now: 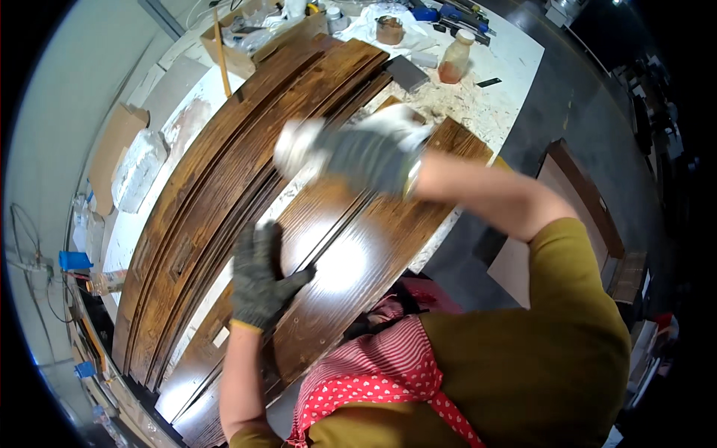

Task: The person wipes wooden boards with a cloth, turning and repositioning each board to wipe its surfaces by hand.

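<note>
My left hand, in a dark grey knitted glove, rests on a glossy brown wooden board. Its thumb is spread away from the fingers. Farther off, my right hand wears a grey-green striped glove, smeared by motion. A bunched white cloth is gripped in it above the boards; more white material shows just behind that hand. Two boards lie side by side with a dark gap between them, and light glares off their surface.
Several curved brown wooden pieces are stacked on the left. At the table's far end stand a cardboard box, a brown jar and a bottle with reddish liquid. A wrapped white bundle sits far left. Wooden panels lean at the right.
</note>
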Motion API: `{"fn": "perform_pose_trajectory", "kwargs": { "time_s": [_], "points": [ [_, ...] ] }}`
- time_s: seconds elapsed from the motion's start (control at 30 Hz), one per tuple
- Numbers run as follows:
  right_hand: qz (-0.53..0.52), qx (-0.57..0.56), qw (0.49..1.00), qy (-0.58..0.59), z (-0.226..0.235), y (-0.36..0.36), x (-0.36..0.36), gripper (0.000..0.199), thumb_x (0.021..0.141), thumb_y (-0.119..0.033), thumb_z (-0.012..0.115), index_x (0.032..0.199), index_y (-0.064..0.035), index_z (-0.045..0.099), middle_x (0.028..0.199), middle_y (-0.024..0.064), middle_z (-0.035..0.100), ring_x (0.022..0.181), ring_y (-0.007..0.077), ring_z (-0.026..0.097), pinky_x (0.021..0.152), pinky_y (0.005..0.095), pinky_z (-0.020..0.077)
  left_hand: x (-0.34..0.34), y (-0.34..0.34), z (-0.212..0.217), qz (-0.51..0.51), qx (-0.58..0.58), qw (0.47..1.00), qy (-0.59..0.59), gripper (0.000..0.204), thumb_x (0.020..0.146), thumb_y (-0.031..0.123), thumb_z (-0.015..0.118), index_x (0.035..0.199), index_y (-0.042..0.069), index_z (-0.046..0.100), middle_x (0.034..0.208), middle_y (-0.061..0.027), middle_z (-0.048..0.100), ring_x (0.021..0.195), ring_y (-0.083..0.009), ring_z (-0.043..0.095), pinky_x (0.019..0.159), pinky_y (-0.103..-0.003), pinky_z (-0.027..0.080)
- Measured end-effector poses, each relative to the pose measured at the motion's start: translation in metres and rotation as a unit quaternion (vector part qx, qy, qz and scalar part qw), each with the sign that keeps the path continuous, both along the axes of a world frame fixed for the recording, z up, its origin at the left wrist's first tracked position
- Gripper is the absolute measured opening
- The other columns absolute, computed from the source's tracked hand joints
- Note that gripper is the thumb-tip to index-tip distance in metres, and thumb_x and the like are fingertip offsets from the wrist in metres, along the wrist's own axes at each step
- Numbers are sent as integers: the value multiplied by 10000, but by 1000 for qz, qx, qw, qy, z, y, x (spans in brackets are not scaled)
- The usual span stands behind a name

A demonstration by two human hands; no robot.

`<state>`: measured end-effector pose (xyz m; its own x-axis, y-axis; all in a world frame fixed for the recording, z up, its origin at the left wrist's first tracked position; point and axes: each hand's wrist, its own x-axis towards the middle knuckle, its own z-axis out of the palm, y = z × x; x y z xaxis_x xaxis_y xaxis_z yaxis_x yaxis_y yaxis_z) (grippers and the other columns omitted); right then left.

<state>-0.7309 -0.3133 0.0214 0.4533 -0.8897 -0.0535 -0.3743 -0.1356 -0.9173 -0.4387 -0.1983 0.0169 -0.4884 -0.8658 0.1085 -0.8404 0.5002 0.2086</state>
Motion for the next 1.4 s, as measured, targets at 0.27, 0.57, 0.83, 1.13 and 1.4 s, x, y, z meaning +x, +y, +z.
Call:
{"fn": "perform_pose_trajectory", "kwargs": {
  "time_s": [0.27,0.57,0.83,1.13,1.4],
  "points": [
    [-114,111,984,-76,-73,-46,-126,181,939,-157,490,956,-47,633,730,77,637,671,110,625,666,257,560,-49,-13,-1,31,73,992,-99,861,708,540,728,1356,48,448,1300,-240,493,1156,-405,504,992,-484,388],
    [28,-255,931,259,-66,-26,-102,299,861,-152,600,1127,-16,627,1180,141,625,1093,235,590,952,355,470,-38,-13,-4,27,75,996,-44,855,674,594,713,1267,10,514,1054,-229,577,949,-381,573,840,-450,467],
    [10,-264,959,104,-44,-30,-170,471,869,-31,614,1317,-61,471,1187,107,579,1039,227,583,899,307,466,-34,-10,-7,30,81,995,-42,848,770,683,561,1364,91,432,1222,-245,524,1064,-400,541,933,-505,408],
    [238,-334,900,148,-49,46,69,372,838,-230,667,1164,-68,591,1113,160,604,1123,316,545,1001,388,411,-8,-3,-57,92,-24,995,30,994,645,673,681,1290,-52,465,1224,-244,537,1121,-394,515,975,-443,396],
    [-29,228,842,-488,5,65,-104,470,1009,-297,420,1410,-52,394,1405,133,452,1208,246,502,1075,397,370,-24,-5,-13,12,64,997,36,921,725,653,631,1346,-2,444,1262,-244,531,1166,-378,505,991,-455,392]
  ]
}}
